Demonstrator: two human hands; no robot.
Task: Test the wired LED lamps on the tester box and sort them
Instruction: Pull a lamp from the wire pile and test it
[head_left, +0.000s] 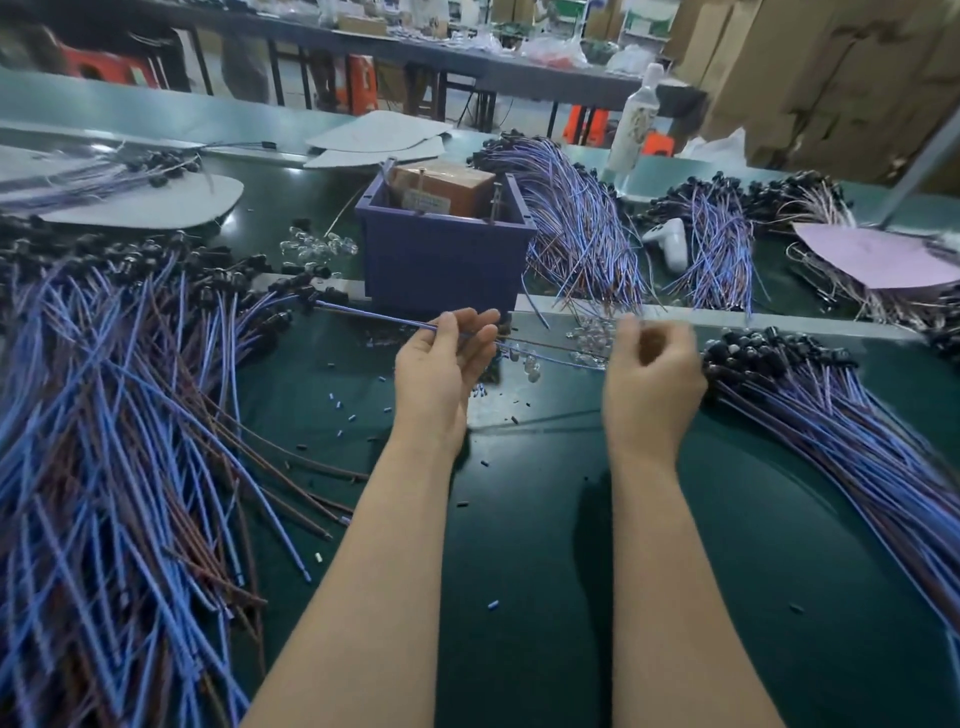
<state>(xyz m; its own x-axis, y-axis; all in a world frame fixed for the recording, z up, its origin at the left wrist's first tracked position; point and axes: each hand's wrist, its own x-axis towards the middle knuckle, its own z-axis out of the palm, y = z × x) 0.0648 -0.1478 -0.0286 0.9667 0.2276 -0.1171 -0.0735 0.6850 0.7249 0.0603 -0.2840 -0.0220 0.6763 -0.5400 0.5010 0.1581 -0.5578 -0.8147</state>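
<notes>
Green matting is laid over the surface (519, 571), as seen from the head view. A purple box (441, 254) is set at the middle back of it, open at the top, with a brown block (447, 189) lodged inside.

Both bare forearms are stretched toward the box. The left grip (441, 358) is raised just before it, palm turned inward and fingers only lightly bent. One lamp (374, 317) is held there by its blue wire, between thumb and fingers. Its black head is pointed left, near the edge of the left pile (104, 415), and its wire is carried on rightward toward the right grip (649, 374).

That grip is blurred and its fingers are curled. Whether the wire end is pinched in it cannot be told.

The left pile is spread wide, blue and brown wires fanned toward the camera with black heads at the far end. A right pile (831, 415) is laid just beside the right grip in the same way. A back pile (571, 223) is heaped against the right side of the box.

Clear bulbs (592, 332) are scattered between the grips and the box. Small blue and black bits (337, 402) are strewn over the matting. A white bottle (639, 124) is stood far back, and a pink sheet (872, 254) is laid at the right.
</notes>
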